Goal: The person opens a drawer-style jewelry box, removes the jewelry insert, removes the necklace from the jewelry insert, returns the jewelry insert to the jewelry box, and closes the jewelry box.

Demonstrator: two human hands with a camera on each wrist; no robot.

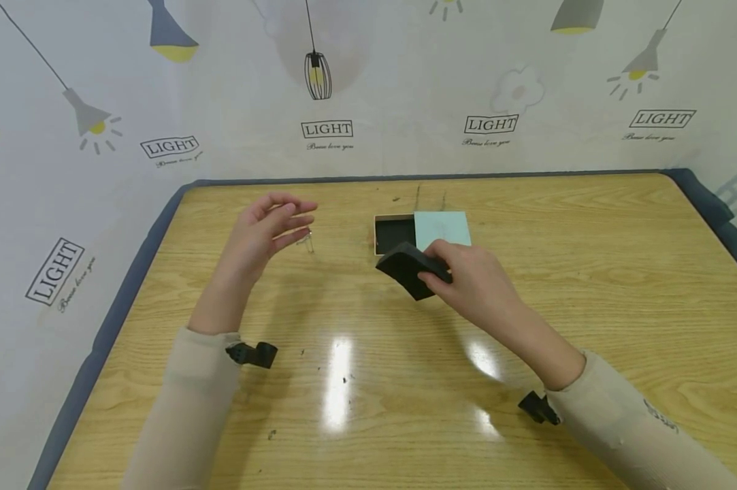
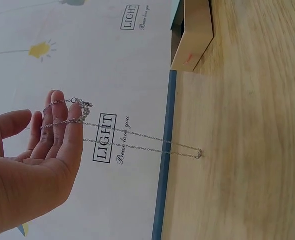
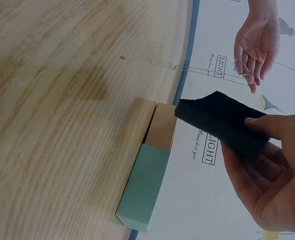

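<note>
Black foam (image 1: 406, 269) in right hand (image 1: 480, 280)

Bright, even light fills the head view, seemingly from above, leaving white glare streaks on the glossy table (image 1: 588, 286) and soft, faint shadows. The black pad (image 1: 405, 269) loses most surface detail; the thin necklace (image 1: 309, 240) barely shows. Both wrist views look dimmer and softer, and the table's edge bends in the right one.

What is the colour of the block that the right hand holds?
The block is black; it shows best in the right wrist view.
</note>
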